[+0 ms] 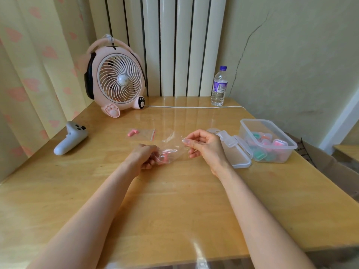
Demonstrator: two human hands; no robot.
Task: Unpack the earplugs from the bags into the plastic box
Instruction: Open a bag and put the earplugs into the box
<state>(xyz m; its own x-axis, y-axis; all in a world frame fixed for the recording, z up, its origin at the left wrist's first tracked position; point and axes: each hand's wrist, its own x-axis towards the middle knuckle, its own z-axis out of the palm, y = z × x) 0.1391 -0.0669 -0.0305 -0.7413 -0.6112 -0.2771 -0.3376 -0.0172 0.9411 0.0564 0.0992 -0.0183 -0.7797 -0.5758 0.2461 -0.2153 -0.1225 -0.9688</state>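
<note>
There is one view, from a wide-angle camera on the person's head, looking forward and down over the tabletop [174,200]. Both forearms reach in from the bottom edge, close to the lens. The far wall and radiator [174,45] fill the top.

A bag [171,150] hangs between my left hand [144,157] and right hand [206,146]. Beyond my left lies another bag [144,133]; right of my right sit the lid [236,150] and box [272,140].
</note>
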